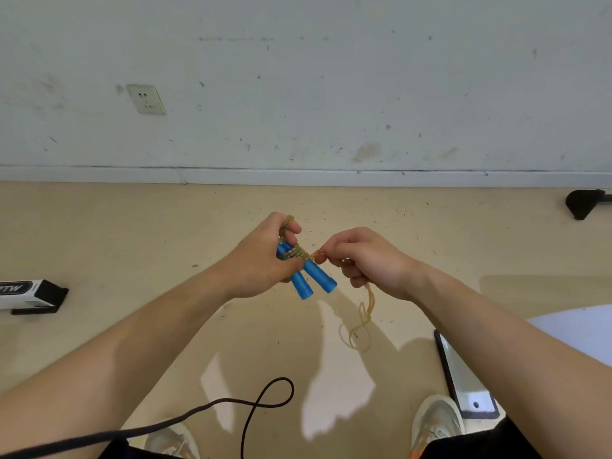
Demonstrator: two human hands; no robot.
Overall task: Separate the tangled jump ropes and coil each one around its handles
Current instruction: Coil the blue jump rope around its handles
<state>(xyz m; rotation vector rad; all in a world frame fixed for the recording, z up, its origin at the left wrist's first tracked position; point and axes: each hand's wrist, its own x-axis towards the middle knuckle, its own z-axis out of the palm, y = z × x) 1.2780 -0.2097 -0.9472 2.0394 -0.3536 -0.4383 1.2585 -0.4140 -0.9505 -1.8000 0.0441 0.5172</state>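
Far left, a black-and-white box [31, 294] lies on the beige floor [132, 233]. It plays no part in the work.

Lower left to centre, the black rope [258, 402] lies on the floor in one open loop. It is a thin, matte cord, well apart from the hands and not yet coiled; its handles are not in view.

Centre, the left hand [261, 263] is closed round the two blue handles [311, 276], held side by side in the air with their free ends pointing down and to the right. They are smooth, straight plastic cylinders. The yellow rope [294, 251] is wound round their middle in tight, neat turns. It is translucent, glossy and springy-looking, and a small loop of it stands above the left fingers.

Just right of the coil, the right hand [367, 260] pinches the yellow rope between thumb and forefinger, the other fingers curled. A short loose tail [362, 319] hangs below it, kinked into small curls.

Assessment: winding of the yellow rope is nearly complete. Recommended practice is to keep the handles parallel and firmly clamped, feed the tail under steady tension so that each turn lies beside the last, and tuck the end under a turn. The slick plastic is likely to spring loose if tension drops.

Far right, a metal plate [463, 379] lies on the floor.
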